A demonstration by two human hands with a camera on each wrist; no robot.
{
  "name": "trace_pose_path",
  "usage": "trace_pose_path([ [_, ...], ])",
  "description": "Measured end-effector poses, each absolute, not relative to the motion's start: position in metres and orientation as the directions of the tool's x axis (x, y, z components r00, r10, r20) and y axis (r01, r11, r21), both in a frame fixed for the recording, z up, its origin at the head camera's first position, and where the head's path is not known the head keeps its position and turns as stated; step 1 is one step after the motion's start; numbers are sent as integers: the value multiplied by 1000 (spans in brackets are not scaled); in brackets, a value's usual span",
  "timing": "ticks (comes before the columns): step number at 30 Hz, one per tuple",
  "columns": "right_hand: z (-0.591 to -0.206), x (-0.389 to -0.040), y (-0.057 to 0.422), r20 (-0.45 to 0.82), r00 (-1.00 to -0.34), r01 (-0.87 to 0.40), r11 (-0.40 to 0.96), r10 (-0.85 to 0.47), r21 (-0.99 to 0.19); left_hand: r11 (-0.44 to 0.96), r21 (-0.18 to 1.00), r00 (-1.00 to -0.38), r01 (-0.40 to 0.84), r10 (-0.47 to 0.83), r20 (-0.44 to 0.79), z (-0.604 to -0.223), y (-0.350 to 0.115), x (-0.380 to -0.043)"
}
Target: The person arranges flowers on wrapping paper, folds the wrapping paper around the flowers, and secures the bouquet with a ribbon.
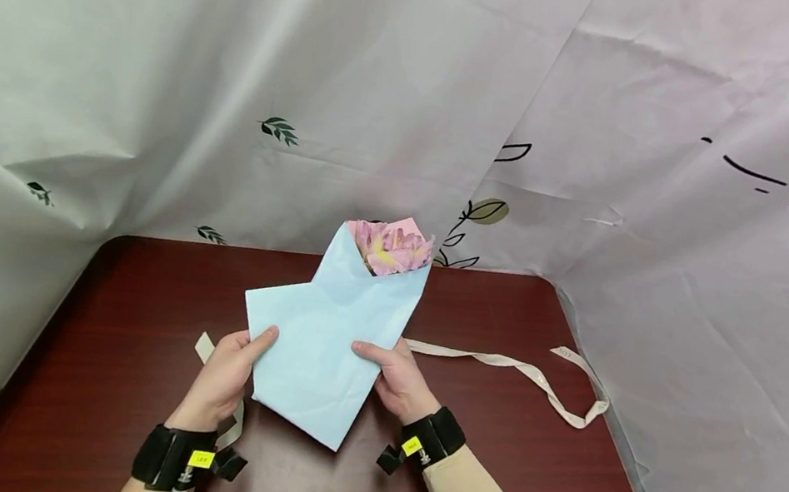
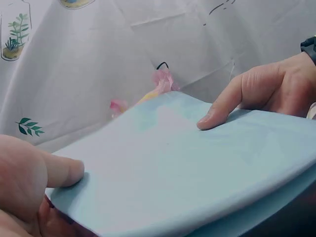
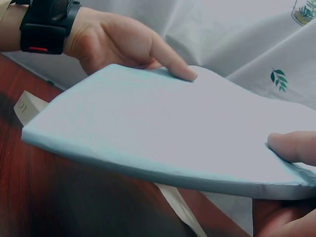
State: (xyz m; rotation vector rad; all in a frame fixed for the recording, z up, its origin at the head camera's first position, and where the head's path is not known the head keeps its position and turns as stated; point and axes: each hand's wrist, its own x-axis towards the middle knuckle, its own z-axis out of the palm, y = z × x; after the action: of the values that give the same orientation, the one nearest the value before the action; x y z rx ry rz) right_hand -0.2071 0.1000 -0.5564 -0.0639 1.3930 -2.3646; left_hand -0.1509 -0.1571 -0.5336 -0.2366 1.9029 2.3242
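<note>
A light blue sheet of wrapping paper [image 1: 319,353] is folded round a pink and yellow flower [image 1: 394,250], whose head shows at the top with a bit of pink paper [image 1: 408,225] behind it. My left hand [image 1: 222,373] grips the paper's left edge, thumb on top and fingers underneath. On the right edge my right hand [image 1: 406,378] pinches it the same way, its thumb flat on the front in the left wrist view. The wrap is held above the table. Any stem is hidden inside the paper.
Beneath the paper a long cream ribbon [image 1: 492,359] lies across the dark red table [image 1: 144,303], curling at the right and showing again near the left hand. A pale printed cloth [image 1: 400,95] hangs behind and at both sides.
</note>
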Motion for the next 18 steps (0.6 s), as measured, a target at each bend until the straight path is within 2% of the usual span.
trace_pose_path([
  [8,-554,-207,105,-168,-932,304,-439,-322,-846,-218,960,-984,-177,21,-176,-535,-154,-152],
  [13,-552,-210,113,-168,-948,279,-456,-269,-845,-153,969,-969,-193,187,-164,-538,-163,-146],
  [18,-551,-214,118,-166,-960,257,-475,-226,-842,-154,969,-957,-192,247,-151,-543,-163,-143],
])
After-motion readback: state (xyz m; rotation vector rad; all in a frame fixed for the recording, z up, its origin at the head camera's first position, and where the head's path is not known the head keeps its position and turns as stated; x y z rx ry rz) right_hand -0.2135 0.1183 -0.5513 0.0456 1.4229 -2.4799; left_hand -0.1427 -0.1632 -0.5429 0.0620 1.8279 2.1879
